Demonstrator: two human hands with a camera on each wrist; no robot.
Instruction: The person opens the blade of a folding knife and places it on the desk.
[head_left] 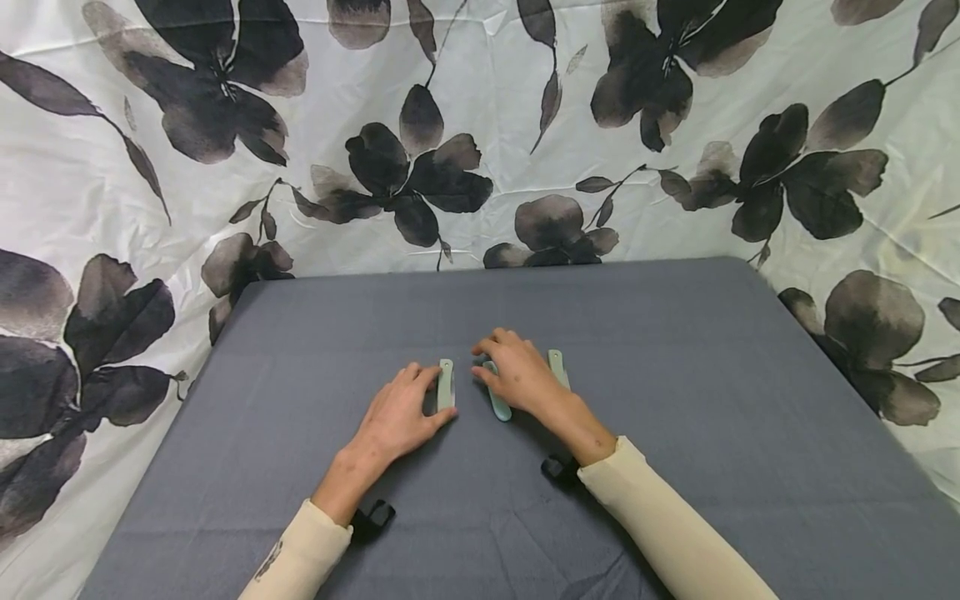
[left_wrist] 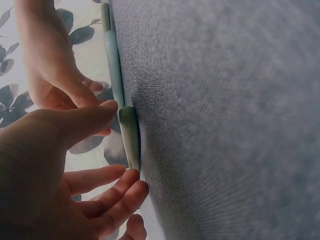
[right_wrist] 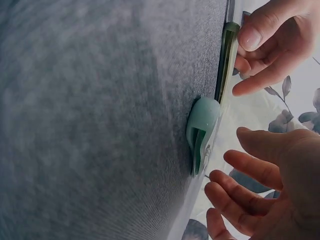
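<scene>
Three slim pale green pieces lie on the grey cloth; their kind is hard to tell. My left hand [head_left: 401, 412] is beside the left piece [head_left: 446, 385], thumb near its close end and fingertips by its far end. A lengthwise slot shows in this piece [right_wrist: 227, 60] in the right wrist view. My right hand [head_left: 521, 375] is over the mint middle piece [head_left: 500, 407], covering part of it. In the right wrist view, its loosely bent fingers stand apart from that round-ended piece [right_wrist: 204, 117]. The right piece [head_left: 557, 368], holed at its end, lies partly behind the right hand.
A grey cloth [head_left: 675, 375] covers the table. Behind and at both sides hangs a white sheet [head_left: 525, 50] with dark flowers. Black wrist mounts [head_left: 372, 521] sit below both forearms, close to the cloth.
</scene>
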